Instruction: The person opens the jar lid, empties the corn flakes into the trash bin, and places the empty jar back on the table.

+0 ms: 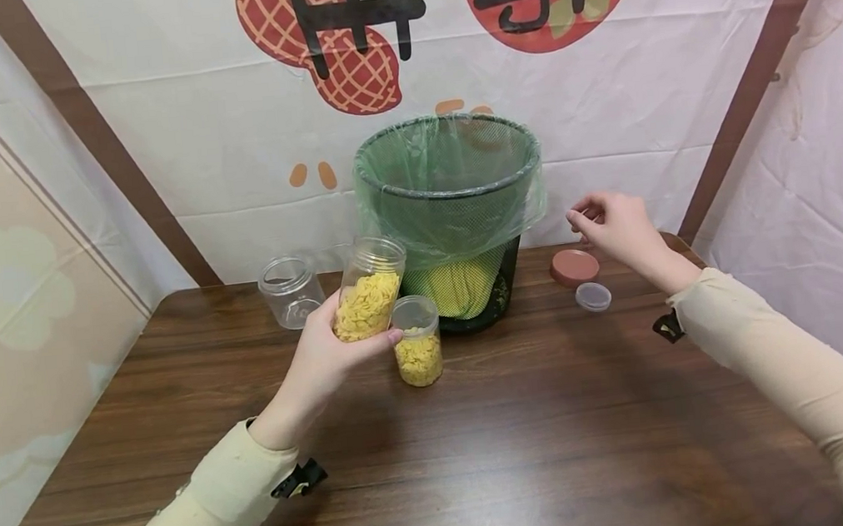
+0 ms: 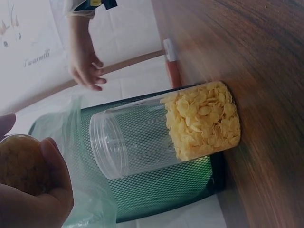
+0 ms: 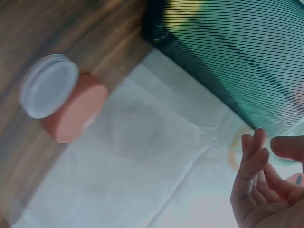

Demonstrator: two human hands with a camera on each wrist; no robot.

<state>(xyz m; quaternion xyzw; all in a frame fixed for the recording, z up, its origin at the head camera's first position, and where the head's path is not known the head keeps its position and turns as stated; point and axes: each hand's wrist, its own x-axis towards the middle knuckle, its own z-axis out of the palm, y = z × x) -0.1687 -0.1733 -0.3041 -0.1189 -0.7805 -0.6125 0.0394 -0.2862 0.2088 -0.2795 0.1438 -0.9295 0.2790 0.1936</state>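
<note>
In the head view my left hand (image 1: 324, 355) grips a clear plastic jar (image 1: 370, 292) of yellow flakes, lidless and tilted to the right, above the table. Just below and right of it, a second clear jar (image 1: 419, 355) stands upright, about half full of the same flakes; the left wrist view shows its open threaded mouth (image 2: 102, 145). My right hand (image 1: 614, 225), its fingers loosely bent around nothing, hovers beyond a red lid (image 1: 575, 268) and a small clear lid (image 1: 593, 297). In the right wrist view its fingers (image 3: 251, 166) come close to the bin.
A black mesh bin (image 1: 502, 289) lined with a green plastic bag (image 1: 455, 218) stands at the table's back, something yellow showing through its lower mesh. Left of it is an empty clear jar (image 1: 295, 299). A printed cloth (image 1: 231, 146) hangs behind the wooden table (image 1: 558, 451).
</note>
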